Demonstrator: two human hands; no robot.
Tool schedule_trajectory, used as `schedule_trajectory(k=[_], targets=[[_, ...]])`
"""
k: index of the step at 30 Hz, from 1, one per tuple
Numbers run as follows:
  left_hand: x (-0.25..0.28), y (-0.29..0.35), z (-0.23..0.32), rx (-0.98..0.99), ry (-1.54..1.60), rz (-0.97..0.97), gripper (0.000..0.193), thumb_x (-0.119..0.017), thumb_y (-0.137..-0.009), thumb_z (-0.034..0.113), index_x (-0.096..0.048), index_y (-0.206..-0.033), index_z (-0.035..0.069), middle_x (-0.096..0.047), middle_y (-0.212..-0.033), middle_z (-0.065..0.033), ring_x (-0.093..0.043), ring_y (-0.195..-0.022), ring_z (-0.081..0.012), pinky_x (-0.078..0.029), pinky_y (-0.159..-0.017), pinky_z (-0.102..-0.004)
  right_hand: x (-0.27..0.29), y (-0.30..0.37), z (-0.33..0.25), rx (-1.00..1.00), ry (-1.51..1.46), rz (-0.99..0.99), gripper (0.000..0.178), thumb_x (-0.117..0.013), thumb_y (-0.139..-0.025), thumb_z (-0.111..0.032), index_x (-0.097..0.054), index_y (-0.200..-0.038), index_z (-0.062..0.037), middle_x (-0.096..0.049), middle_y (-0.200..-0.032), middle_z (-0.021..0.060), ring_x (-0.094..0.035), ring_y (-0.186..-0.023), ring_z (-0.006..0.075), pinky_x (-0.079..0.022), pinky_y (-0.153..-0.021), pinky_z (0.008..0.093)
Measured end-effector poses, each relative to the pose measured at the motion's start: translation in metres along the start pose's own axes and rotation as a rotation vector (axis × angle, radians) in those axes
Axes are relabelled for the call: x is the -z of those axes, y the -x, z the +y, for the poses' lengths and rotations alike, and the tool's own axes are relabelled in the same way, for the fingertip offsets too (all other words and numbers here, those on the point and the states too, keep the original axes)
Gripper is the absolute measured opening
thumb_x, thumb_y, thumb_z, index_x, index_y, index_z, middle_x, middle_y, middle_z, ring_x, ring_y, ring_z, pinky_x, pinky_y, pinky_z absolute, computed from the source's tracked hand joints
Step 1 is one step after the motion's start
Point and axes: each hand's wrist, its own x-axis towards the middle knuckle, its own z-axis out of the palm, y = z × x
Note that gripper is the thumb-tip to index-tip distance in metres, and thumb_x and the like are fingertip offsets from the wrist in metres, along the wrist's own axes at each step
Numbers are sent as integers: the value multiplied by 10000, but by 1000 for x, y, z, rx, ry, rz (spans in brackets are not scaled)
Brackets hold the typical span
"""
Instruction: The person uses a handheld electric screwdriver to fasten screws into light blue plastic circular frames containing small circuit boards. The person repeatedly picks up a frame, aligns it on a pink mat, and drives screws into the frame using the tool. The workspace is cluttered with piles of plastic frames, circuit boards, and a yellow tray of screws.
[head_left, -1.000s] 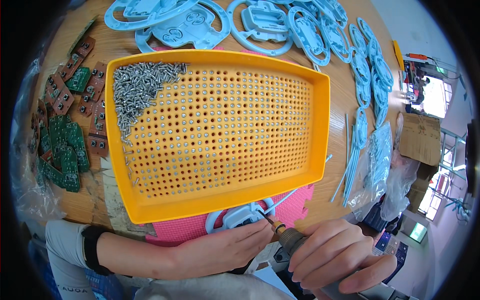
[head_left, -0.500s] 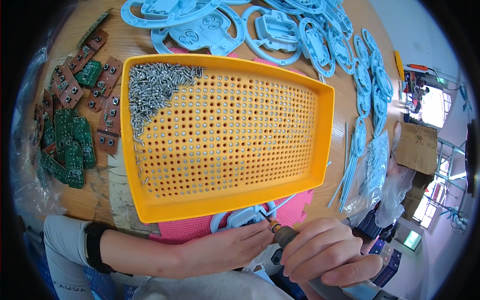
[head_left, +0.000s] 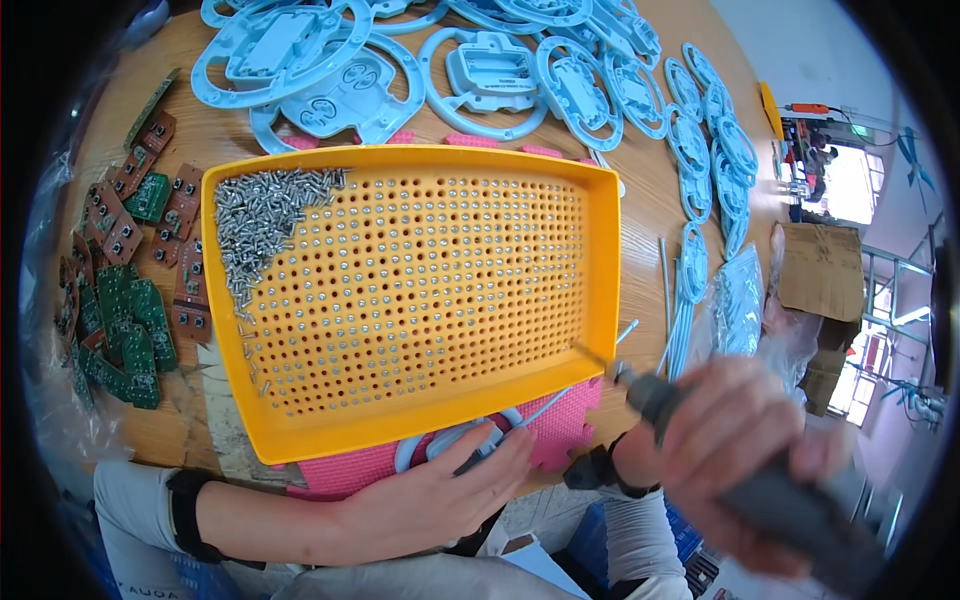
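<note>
My right hand (head_left: 730,450), smeared by motion, is wrapped round a dark electric screwdriver (head_left: 655,400). The bit points up and left, over the lower right corner of a yellow tray (head_left: 612,260). Rows of holes fill the tray, many with a screw standing in them, and loose silver screws (head_left: 265,215) are heaped in its far left corner. Close to the tray's near edge, my left hand (head_left: 450,495) grips a light blue plastic housing (head_left: 462,440) that lies on a pink foam mat (head_left: 560,430). My fingers and the tray hide much of this housing.
Green and brown circuit boards (head_left: 125,330) lie left of the tray. Light blue ring-shaped housings (head_left: 490,80) are piled beyond it and along the right. Thin blue rods (head_left: 680,325), a clear plastic bag (head_left: 738,290) and a cardboard box (head_left: 822,270) are at the right.
My right hand has swung the screwdriver off the housing, up and right to the tray's corner. My left hand stays at the housing. The whole view has shifted slightly.
</note>
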Motion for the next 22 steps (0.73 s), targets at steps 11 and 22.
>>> schedule_trajectory(k=[11, 22], targets=[[1, 3, -3, -3, -37, -36, 514, -463, -875, 306, -550, -1299, 29, -523, -1343, -107, -391, -1324, -277, -300, -1065, -492, 6, 13, 58, -1, -108, 140, 783, -434, -840, -745, -437, -1133, -19, -504, -614, 56, -472, -443, 149, -412, -437, 271], [4, 3, -1, 37, -8, -51, 422, -470, -874, 292, -561, -1259, 143, -501, -1347, -117, -382, -1319, -243, -321, -1005, -542, 1, 10, 62, 1, -85, 102, 763, -422, -842, -748, -434, -1107, -33, -517, -614, 72, -476, -430, 154, -409, -435, 275]])
